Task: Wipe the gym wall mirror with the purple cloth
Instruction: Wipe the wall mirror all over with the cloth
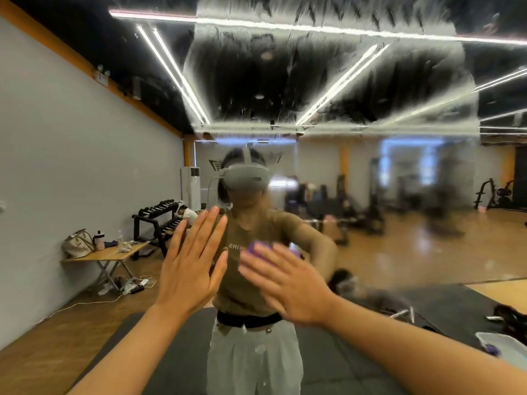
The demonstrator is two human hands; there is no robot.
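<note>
The wall mirror (328,81) fills the view, with wet, smeared streaks across its upper part and right side. My left hand (194,260) lies flat against the glass, fingers straight and pointing up, holding nothing. Just to its right, my right hand (288,286) presses the purple cloth (258,248) onto the mirror at chest height. The hand is blurred by motion. Only a small edge of the cloth shows above the fingers; the rest is hidden under the palm. My reflection stands behind both hands.
A white basin (502,344) with something purple in it sits at the lower right. The mirror shows a folding table (114,253) with a bag, a dumbbell rack (156,215), a dark floor mat (176,352) and gym machines on a wooden floor.
</note>
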